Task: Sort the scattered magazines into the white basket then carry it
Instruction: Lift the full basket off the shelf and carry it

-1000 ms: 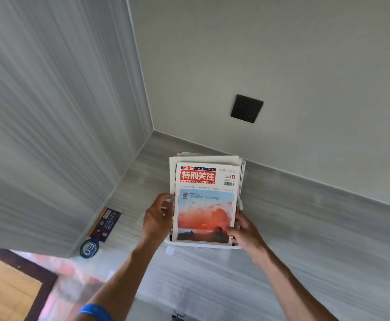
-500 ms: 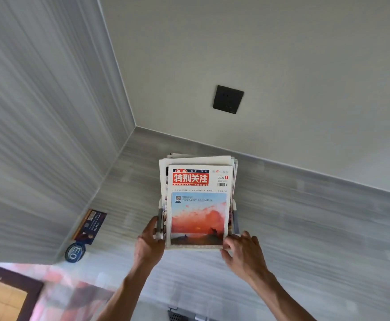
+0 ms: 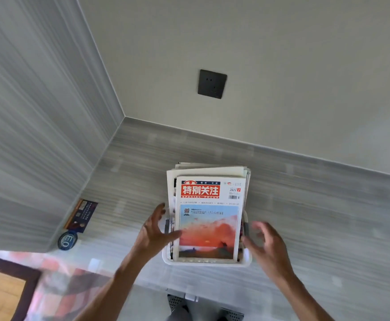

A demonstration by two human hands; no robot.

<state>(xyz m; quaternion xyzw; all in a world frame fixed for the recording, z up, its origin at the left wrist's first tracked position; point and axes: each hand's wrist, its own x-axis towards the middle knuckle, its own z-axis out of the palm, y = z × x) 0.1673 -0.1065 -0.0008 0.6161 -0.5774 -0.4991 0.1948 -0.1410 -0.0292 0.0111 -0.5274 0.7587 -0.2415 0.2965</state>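
From my head camera, the white basket sits on the grey worktop near the front edge, stuffed with magazines that stand well above its rim and reach past its far end. My left hand is open, fingers spread at the left side of the stack, thumb lying against the red sunset cover. My right hand is open too, blurred, just beside the right wall of the basket and gripping nothing. I judge the sorting done and the lift next. The risk is the overhang: if I grab low and tip the basket away from me, the top magazines could slide off the far end. A lopsided hold could spill the stack sideways. The dark card and round badge at the left wall lie well apart.
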